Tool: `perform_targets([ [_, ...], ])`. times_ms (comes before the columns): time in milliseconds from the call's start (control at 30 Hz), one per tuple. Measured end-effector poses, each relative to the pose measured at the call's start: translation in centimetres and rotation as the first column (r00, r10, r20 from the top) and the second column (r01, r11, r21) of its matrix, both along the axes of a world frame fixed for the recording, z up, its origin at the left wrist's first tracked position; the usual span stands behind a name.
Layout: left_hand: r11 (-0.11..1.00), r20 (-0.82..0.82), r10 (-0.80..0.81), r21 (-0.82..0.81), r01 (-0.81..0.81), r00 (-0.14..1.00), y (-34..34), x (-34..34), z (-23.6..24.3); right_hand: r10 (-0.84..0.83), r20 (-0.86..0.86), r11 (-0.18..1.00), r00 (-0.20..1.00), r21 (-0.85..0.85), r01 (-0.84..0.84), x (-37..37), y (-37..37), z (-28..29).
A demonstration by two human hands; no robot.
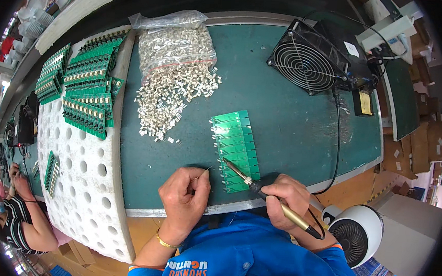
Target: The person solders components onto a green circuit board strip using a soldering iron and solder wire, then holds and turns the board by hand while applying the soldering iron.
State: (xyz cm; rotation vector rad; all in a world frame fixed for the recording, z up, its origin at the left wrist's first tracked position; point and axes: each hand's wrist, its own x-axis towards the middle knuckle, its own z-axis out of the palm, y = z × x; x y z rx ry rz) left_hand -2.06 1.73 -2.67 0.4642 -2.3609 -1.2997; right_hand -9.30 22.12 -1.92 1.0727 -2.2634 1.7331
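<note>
A green circuit board panel (237, 139) lies on the green bench mat, with a row of pins along its left edge. My right hand (286, 199) grips a soldering iron (254, 185) with a black and gold handle. The iron slants up and left, its tip at the pins on the board's left side; whether it touches them is too small to tell. Just left of the board's lower end, my left hand (185, 193) is closed with thumb and forefinger pinching a thin solder wire (209, 168). The wire's end points toward the board.
Small white pin connectors (164, 100) spill from a clear plastic bag (177, 37). Left stands a white perforated foam slab (83, 167) bearing several assembled boards (84, 115). A black fan (308, 59) sits far right; a white fan (355, 234) stands near right. Another person (23, 216) sits far left.
</note>
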Motion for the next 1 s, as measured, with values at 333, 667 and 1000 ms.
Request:
perform_targets([
  [333, 0.999, -0.012, -0.015, -0.036, 0.015, 1.000, -0.03, -0.07, -0.30, 0.047, -0.116, 0.998, 0.992, 0.040, -0.042, 0.17, -0.01, -0.11],
  [667, 0.999, -0.021, -0.035, -0.021, 0.034, 0.999, -0.09, -0.15, -0.29, 0.056, -0.086, 0.997, 0.995, 0.051, -0.052, 0.27, 0.13, 0.26],
  [1000, 0.998, -0.018, -0.063, -0.024, 0.062, 0.998, -0.22, -0.07, -0.15, 0.064, -0.117, 0.996, 0.991, 0.064, -0.057, 0.46, 0.17, 0.24],
])
